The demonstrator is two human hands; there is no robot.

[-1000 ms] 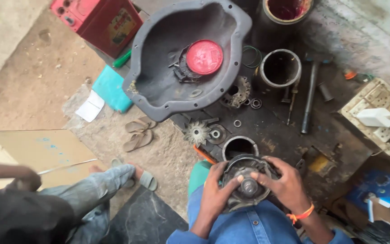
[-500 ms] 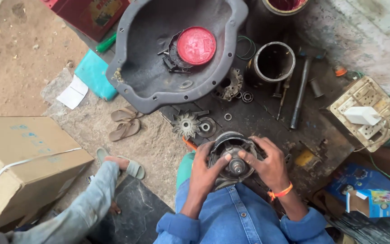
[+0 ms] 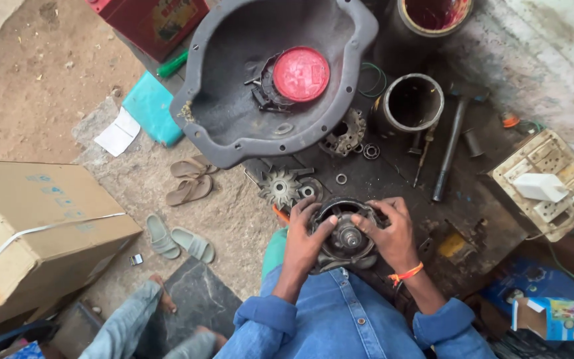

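Hands, left and right, are still gripping the round metal housing at lower centre, fingers closed around it, unchanged.

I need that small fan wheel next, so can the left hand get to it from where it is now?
Probably yes. The left hand grips the round motor part, and the fan wheel lies just beyond its fingers with nothing between. The hand would have to let go first.

Since the earlier views, we see the strapped brown cardboard box carried further into frame at left; the co-worker's bare foot has stepped inward.
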